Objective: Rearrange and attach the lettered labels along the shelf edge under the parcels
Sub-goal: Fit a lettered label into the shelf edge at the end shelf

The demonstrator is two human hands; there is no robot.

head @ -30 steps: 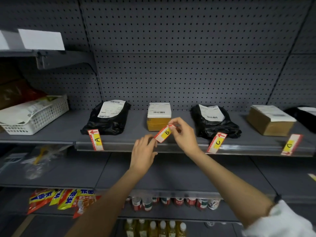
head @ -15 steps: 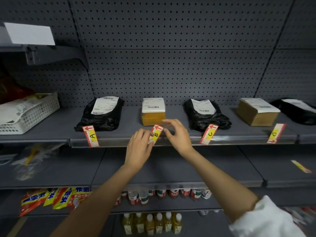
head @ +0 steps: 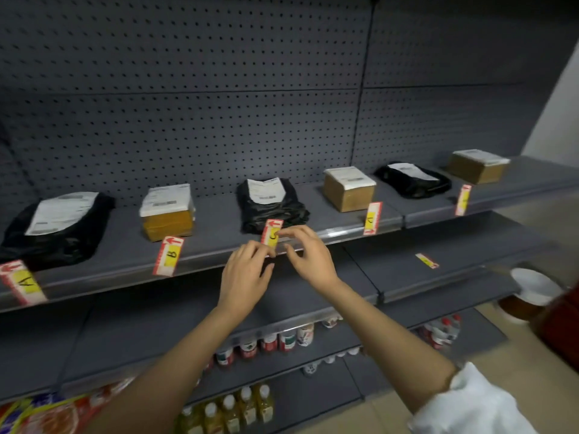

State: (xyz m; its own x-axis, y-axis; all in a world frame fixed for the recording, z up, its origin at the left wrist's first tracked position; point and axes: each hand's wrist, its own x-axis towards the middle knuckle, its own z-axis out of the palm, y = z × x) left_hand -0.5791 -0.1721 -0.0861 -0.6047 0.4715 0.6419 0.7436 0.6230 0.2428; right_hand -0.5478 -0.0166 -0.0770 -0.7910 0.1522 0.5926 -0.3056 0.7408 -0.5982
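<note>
Grey shelf edge (head: 313,242), label C (head: 271,234) between hands

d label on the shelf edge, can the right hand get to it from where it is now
Probably yes: the right hand is at the C label, and nothing blocks the shelf edge between it and the D label further right.

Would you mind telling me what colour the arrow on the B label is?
Red, on a white label with a yellow patch; the head view shows it.
</note>
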